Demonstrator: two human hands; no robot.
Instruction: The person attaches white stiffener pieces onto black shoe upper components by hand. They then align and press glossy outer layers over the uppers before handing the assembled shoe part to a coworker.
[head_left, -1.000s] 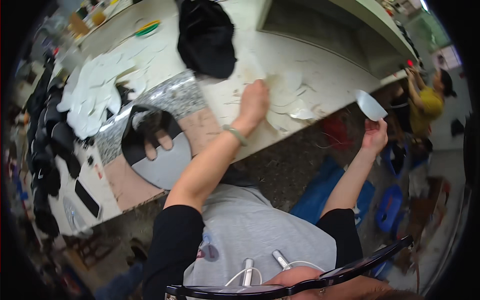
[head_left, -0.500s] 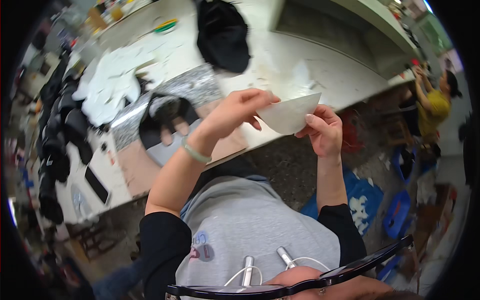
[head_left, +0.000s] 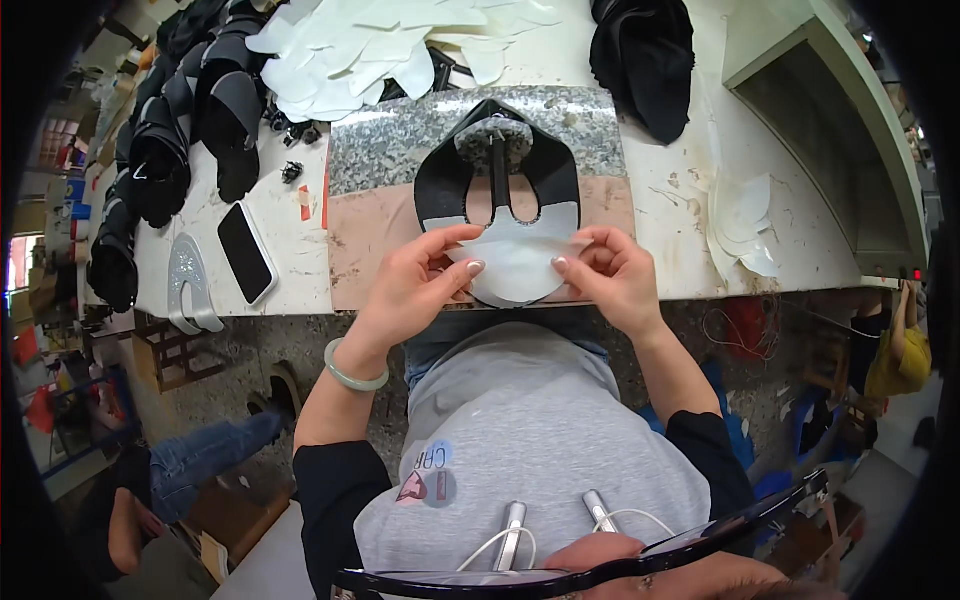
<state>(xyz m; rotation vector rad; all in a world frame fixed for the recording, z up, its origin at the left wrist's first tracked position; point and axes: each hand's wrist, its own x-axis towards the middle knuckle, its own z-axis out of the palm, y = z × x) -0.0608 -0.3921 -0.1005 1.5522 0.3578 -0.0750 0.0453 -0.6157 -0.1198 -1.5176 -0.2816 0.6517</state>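
- White workbench (head_left: 680, 265) crosses the upper frame.
- Pale piece (head_left: 515, 270), centre frame, long edge left-to-right, overlaps the black-grey upper (head_left: 445, 190).
- Left hand (head_left: 405, 290) and right hand (head_left: 625, 285), equally near, pinch opposite ends.

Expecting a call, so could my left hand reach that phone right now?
Probably yes: the phone lies left of your left hand, only flat board and bench between, though that hand is holding the white sheet.

From afar, I'm seeing a grey shirt (head_left: 560, 430) with black sleeves (head_left: 340, 500) and round coloured prints (head_left: 437, 488); a pale green bangle (head_left: 350, 380) is circling the left wrist (head_left: 364, 360), black-framed glasses (head_left: 790, 495) are showing, and white cords (head_left: 532, 545) are looping from silvery tubes (head_left: 512, 530).
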